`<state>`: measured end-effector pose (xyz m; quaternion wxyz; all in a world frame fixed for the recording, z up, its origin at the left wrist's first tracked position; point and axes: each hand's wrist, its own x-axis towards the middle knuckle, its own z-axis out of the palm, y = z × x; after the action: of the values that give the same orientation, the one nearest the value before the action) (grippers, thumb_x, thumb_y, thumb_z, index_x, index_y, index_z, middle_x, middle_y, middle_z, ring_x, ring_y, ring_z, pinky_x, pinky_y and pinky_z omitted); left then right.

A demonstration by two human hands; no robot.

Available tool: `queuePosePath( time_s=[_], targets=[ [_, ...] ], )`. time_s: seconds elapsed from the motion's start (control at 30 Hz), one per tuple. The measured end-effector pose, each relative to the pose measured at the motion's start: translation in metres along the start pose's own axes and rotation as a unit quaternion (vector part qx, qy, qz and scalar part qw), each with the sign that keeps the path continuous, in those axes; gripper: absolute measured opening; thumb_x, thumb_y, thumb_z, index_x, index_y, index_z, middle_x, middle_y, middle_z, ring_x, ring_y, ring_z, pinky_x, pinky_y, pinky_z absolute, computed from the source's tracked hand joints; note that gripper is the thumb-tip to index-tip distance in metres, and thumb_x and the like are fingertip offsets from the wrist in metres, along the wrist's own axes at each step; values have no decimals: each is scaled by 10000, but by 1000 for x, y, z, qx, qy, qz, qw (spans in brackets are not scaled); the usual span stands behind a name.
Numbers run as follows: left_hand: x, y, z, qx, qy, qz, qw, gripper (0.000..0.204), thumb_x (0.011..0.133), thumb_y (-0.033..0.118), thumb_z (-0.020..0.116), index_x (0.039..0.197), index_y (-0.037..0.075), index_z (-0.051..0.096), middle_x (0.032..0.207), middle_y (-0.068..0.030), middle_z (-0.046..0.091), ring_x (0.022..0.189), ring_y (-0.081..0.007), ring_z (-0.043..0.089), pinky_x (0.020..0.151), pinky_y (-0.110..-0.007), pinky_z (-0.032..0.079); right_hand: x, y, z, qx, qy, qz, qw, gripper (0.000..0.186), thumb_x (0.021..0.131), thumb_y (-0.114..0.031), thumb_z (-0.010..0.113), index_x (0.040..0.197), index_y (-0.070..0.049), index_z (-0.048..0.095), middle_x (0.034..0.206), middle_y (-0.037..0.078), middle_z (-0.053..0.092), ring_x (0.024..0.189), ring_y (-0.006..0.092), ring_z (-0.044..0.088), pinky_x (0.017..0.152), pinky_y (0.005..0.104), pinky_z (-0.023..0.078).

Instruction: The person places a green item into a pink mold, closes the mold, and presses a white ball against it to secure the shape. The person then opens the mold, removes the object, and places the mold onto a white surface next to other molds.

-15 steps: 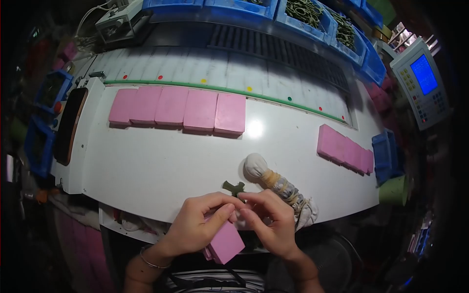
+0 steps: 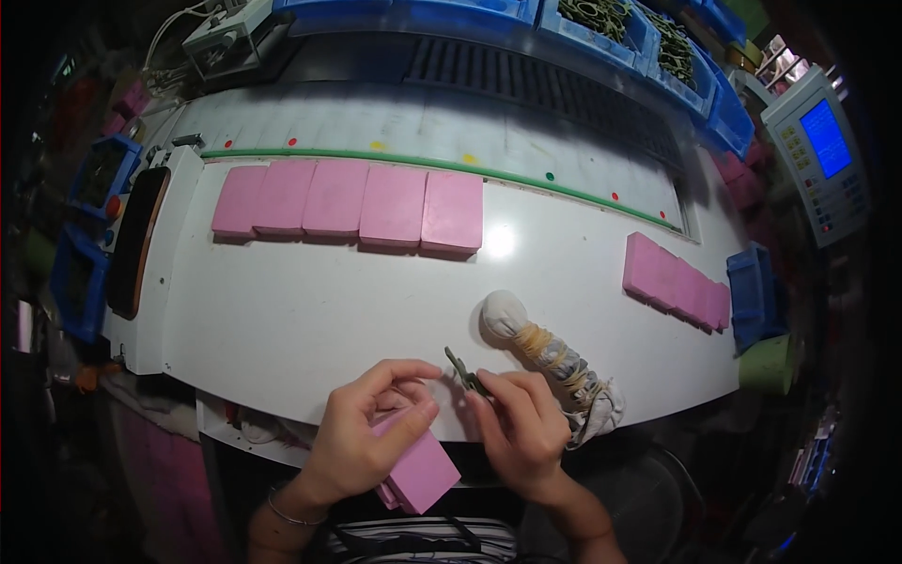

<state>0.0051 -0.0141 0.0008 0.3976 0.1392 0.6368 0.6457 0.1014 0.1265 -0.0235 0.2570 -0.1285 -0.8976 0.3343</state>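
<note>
At the near edge of the white table, my left hand (image 2: pixel 371 428) is wrapped round a small stack of pink blocks (image 2: pixel 425 470), its thumb lying along the top one. My right hand (image 2: pixel 521 428) pinches a small dark green piece (image 2: pixel 462 368) between thumb and fingers. The green piece is flat with short arms, and my fingers cover its lower part. It is held just right of my left fingertips, apart from the blocks. Behind my right hand lies a white cloth bundle (image 2: pixel 550 362), a rounded stick shape bound with yellowish bands.
A row of pink blocks (image 2: pixel 395 207) lies along the green strip (image 2: pixel 376 160); another row (image 2: pixel 675 277) stands at the right. Blue bins (image 2: pixel 601 42) of green pieces line the back. A control panel with a blue screen (image 2: pixel 822 150) is at right, a dark phone-like slab (image 2: pixel 141 242) at left.
My hands have come apart. The right hand has drawn slightly back and now shows the green piece tilted more upright in its fingers. The left keeps the pink blocks; the whole view has shifted slightly.
</note>
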Motion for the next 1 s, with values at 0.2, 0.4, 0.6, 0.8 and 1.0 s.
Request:
queuePosePath(
  time_s=[0.2, 0.4, 0.6, 0.8, 1.0],
  targets=[
    [-1, -10, 7, 47, -22, 100, 994, 149, 857, 61, 564, 919, -72, 585, 813, -53, 589, 727, -90, 544, 678, -200, 438, -10, -27, -7, -11, 34, -96, 995, 370, 645, 7, 762, 990, -10, 628, 789, 94, 578, 561, 130, 543, 475, 224, 460],
    [-6, 6, 4, -17, -48, -20, 998, 181, 891, 88, 522, 837, -68, 598, 717, -42, 593, 676, -68, 529, 616, -206, 426, -4, -28, -24, 135, 15, 53, 989, 359, 640, -10, 776, 970, 7, 636, 767, 94, 597, 543, 97, 528, 451, 200, 425],
    [-5, 4, 3, -51, -67, -48, 995, 223, 908, 119, 502, 838, -68, 602, 705, -26, 586, 666, -58, 513, 609, -201, 416, -4, -15, -22, 286, -76, 123, 947, 261, 745, 44, 664, 1002, 32, 619, 762, 100, 583, 598, 88, 534, 505, 186, 423],
    [-7, 2, 3, -60, -68, -74, 993, 315, 944, 176, 417, 893, -59, 622, 753, -28, 603, 715, -51, 501, 646, -203, 411, -7, -16, -23, 360, -83, 190, 910, 230, 780, 74, 612, 1008, 50, 609, 777, 97, 574, 612, 93, 553, 511, 184, 432],
    [-5, 4, 4, -78, -92, -82, 989, 341, 954, 179, 382, 944, -65, 620, 784, -46, 615, 741, -64, 515, 678, -208, 420, -6, -14, -25, 445, -80, 238, 859, 208, 815, 92, 559, 1022, 82, 580, 847, 112, 554, 609, 91, 539, 511, 178, 419]
  ],
)
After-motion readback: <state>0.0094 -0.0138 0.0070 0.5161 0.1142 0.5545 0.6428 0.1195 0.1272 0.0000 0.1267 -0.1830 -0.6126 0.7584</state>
